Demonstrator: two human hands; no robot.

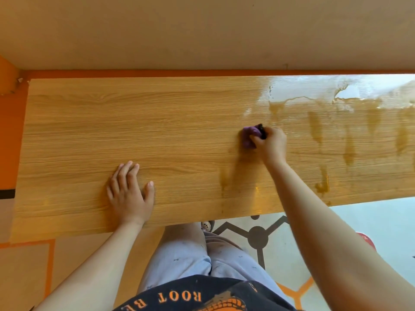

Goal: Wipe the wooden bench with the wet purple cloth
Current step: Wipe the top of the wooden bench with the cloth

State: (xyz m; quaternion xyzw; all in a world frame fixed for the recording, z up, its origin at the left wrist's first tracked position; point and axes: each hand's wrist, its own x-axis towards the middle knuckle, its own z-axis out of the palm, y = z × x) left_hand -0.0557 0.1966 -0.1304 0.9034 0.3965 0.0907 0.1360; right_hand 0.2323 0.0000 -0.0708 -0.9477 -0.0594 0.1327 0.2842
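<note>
A long wooden bench (112, 131) with light grain runs across the view. My right hand (271, 144) presses a bunched purple cloth (249, 136) onto the bench right of centre, fingers closed on it; a small dark piece shows at the cloth's top. Wet streaks and a shiny film (336, 113) cover the bench's right part. My left hand (130, 194) lies flat on the dry left part near the front edge, fingers apart, holding nothing.
A beige wall with an orange skirting (202, 72) stands right behind the bench. My legs (193, 254) are against the front edge. Patterned floor tiles (258, 236) lie to the right, and a red object (366, 241) shows beside my right arm.
</note>
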